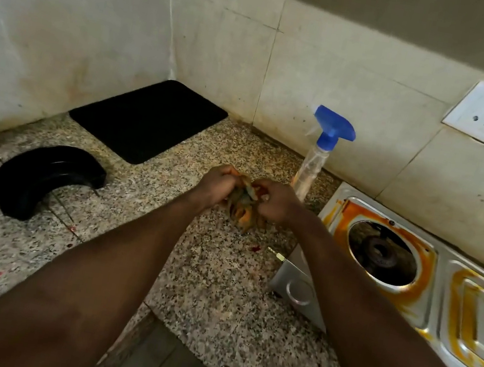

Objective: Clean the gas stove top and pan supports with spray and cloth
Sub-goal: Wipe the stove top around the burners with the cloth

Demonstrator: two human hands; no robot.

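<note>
From my end, both hands are close together above the speckled desk (214,300), about midway between its near and far edges. The left hand (217,183) and the right hand (277,204) each have their fingers curled tight around the same bunched cloth (241,213), which is stained orange and hangs in a crumpled wad between and below them. I cannot tell whether the cloth touches the desk. The spray bottle (318,161), clear with a blue trigger head, stands upright at the far edge against the tiled wall, just beyond the right hand and just beside the far left corner of the gas stove (440,280). The stove sits toward the desk's right side, its steel top smeared with orange around the open burner (379,253) and the centre panel. A black mat (148,121) lies in the far left corner, and a black curved piece (39,178) rests near the left edge.
</note>
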